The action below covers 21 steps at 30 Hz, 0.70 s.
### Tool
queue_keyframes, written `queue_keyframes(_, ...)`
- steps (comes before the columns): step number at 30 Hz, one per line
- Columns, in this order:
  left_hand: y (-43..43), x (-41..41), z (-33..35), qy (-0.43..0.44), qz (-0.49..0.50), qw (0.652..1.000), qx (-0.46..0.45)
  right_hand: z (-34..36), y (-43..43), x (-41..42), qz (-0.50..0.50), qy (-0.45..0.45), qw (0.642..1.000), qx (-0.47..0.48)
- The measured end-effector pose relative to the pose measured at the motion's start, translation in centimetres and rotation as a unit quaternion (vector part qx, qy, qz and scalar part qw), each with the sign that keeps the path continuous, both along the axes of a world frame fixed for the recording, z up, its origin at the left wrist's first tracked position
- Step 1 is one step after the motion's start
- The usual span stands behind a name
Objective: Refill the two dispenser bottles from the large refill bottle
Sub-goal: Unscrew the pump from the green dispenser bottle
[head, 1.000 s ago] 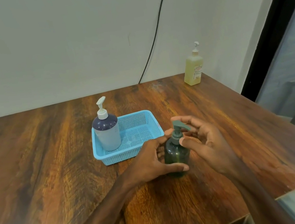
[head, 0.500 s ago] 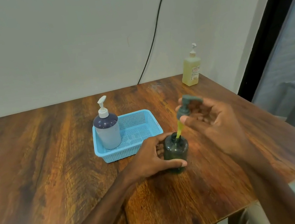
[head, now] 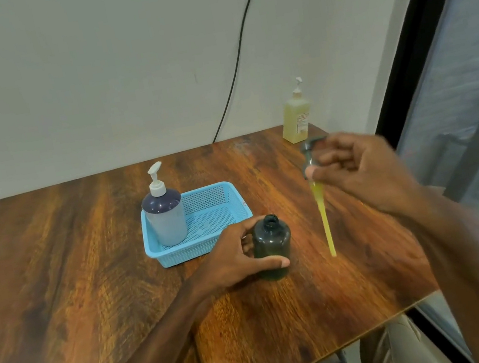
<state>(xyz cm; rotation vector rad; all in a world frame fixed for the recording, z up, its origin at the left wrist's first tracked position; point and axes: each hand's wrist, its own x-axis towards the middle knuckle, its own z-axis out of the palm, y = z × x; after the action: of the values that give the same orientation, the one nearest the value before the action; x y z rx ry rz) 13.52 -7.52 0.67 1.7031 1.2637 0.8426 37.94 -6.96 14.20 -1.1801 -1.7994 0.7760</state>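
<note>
A small dark green dispenser bottle (head: 273, 247) stands uncapped on the wooden table (head: 87, 272), its neck open. My left hand (head: 232, 257) grips its body from the left. My right hand (head: 358, 170) holds the bottle's grey pump head (head: 307, 153) up in the air to the right of the bottle, the yellow-wet dip tube (head: 325, 223) hanging down clear of the table. A second dispenser bottle (head: 165, 216), pale grey with a white pump, stands in the left end of a blue basket (head: 220, 242). The large yellow refill bottle (head: 297, 120) stands at the far right corner.
A black cable (head: 235, 54) runs down the wall to the table's back edge. A dark window frame (head: 420, 53) and glass close off the right side. The table's front edge runs diagonally below my right arm.
My right hand has lifted the pump head out of the dark bottle and carried it up and to the right; the dip tube is now fully out. My left hand keeps its grip.
</note>
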Motion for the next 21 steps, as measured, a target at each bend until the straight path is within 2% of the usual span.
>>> queue_keyframes(5, 0.0, 0.0, -0.4, 0.009, 0.01, 1.0, 0.008, -7.5, 2.5, -1.0, -0.011, -0.154, 0.984, -0.093)
queue_keyframes(8, -0.1, 0.1, -0.5, 0.018, 0.014, 1.0, 0.017, -11.3, 3.3, -2.2, -0.008, -0.196, 0.972, -0.129)
queue_keyframes(13, -0.3, 0.4, -0.3, 0.042, 0.038, 0.996, 0.071, -13.7, 3.8, -3.0, -0.051, -0.14, 0.976, -0.157)
queue_keyframes(21, -1.3, 0.6, 0.0, 0.088, 0.058, 0.985, 0.136, -14.3, 3.4, -2.4, -0.061, -0.151, 0.982, -0.1)
